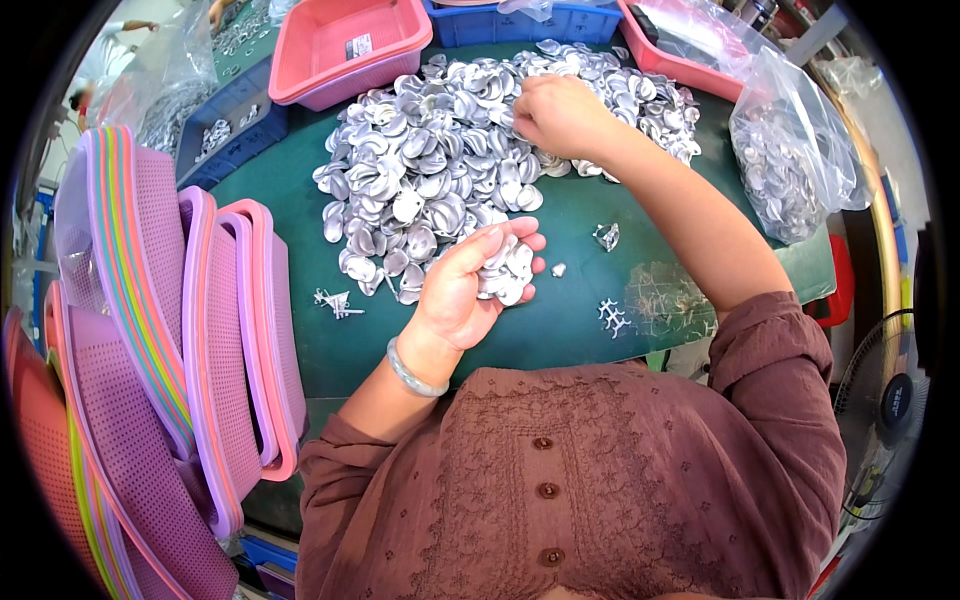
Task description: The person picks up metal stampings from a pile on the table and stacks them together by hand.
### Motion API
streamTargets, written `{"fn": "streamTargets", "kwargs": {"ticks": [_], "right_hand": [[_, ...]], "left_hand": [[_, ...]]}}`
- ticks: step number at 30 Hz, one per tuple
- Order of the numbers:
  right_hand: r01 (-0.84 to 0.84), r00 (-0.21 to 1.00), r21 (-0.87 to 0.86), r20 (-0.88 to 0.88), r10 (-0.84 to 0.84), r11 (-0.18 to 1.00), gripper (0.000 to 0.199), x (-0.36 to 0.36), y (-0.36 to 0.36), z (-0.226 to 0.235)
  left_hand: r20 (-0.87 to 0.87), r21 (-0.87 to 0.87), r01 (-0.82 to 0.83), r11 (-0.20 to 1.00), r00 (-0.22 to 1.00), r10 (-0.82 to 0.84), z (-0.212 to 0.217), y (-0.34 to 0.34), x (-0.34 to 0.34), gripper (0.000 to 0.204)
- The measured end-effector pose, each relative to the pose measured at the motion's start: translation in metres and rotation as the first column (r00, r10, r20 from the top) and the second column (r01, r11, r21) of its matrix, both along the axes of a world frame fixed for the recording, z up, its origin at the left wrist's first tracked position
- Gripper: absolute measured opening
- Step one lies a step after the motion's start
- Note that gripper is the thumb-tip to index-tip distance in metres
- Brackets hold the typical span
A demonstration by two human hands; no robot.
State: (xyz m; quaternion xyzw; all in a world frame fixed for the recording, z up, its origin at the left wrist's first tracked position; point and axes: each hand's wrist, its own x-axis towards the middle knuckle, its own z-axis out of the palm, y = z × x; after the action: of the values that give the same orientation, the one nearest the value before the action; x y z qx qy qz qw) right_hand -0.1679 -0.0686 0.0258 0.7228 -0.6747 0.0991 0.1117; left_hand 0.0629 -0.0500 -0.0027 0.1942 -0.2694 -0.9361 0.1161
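A wide heap of silver, curved, petal-like metal pieces (440,160) covers the middle of the green table (385,350). My left hand (455,290) lies palm up at the heap's near edge, its fingers curled around several of the silver pieces (508,268). At the right part of the heap, my right hand (565,118) is closed with its fingers bent down onto the pieces. What its fingertips hold, if anything, is hidden. Just right of my left hand sits one small silver bit (558,270).
Small branched metal scraps (612,317) and a crumpled silver piece (606,236) lie nearer me. Stacked perforated baskets (225,350) crowd the left. A pink basket (350,45) and blue tray (525,25) stand behind the heap. A plastic bag of pieces (785,170) sits right, above a fan (895,400).
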Motion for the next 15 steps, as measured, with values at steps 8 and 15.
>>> {"fn": "streamTargets", "kwargs": {"ticks": [8,15], "right_hand": [[0.150,0.989,0.043,-0.010,-0.150,0.988,0.020,0.011,-0.011,-0.002],[0.144,0.711,0.263,0.643,-0.285,0.954,0.017,-0.010,-0.005,0.034]], "left_hand": [[0.012,-0.023,0.002,1.000,1.000,-0.002,0.001,0.003,0.000,0.038],[-0.013,0.001,0.006,1.000,1.000,-0.006,0.000,0.002,0.002,0.040]]}}
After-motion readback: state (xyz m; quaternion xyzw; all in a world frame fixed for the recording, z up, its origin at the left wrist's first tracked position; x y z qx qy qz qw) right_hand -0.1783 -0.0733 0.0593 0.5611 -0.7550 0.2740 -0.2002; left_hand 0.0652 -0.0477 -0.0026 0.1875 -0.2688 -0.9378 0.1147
